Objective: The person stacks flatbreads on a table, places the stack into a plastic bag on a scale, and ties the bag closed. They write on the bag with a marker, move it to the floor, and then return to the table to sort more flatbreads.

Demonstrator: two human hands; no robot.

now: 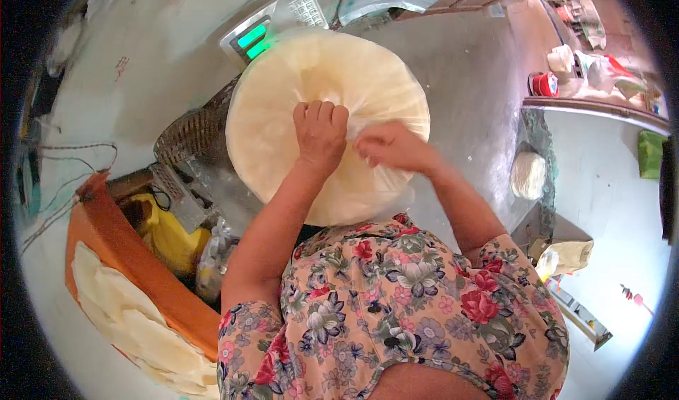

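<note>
Round stack of pale sheets [276, 124] sits on the scale [253, 38], directly under the fingers. Left hand [320, 135] is fisted on the gathered plastic wrap [353, 120] at the centre. Right hand [391, 145] pinches the slack just beside it, seemingly keeping the wrap taut.

Digital scale [272, 26], woven basket [189, 135], orange tub [134, 258], red tin [544, 84]

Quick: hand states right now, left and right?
Left hand: closed fist, gripping the wrap over the stack.
Right hand: closed, pinching the same wrap.
</note>
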